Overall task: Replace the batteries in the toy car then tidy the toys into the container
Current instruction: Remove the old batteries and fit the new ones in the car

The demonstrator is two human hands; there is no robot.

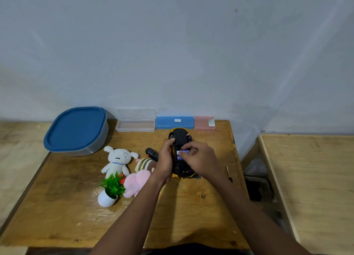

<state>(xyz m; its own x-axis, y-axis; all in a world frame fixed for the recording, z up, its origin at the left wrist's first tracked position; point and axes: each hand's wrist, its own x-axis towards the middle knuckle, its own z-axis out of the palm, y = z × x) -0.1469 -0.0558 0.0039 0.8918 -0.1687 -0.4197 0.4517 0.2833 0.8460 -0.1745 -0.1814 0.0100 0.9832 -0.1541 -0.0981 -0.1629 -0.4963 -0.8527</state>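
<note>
Left grip (166, 159) is clasping the upturned toy car (180, 136) by its flank near the tabletop's (76, 216) far edge; right grip (199, 157) is pinching a battery (182, 152) in its bay; car judged light, rigid, smooth; flanks the surest hold.

Your 2 arms are bare along all that shows of them, from the lower edge of the view up to the wrists, and your left hand (165, 159) and right hand (199, 157) are bare as well. Both forearms look slim and smooth, broadening toward the bottom where they are nearest the camera. Between them, at the very bottom edge, you wear dark clothing (191, 250), of which only a narrow strip shows
</note>
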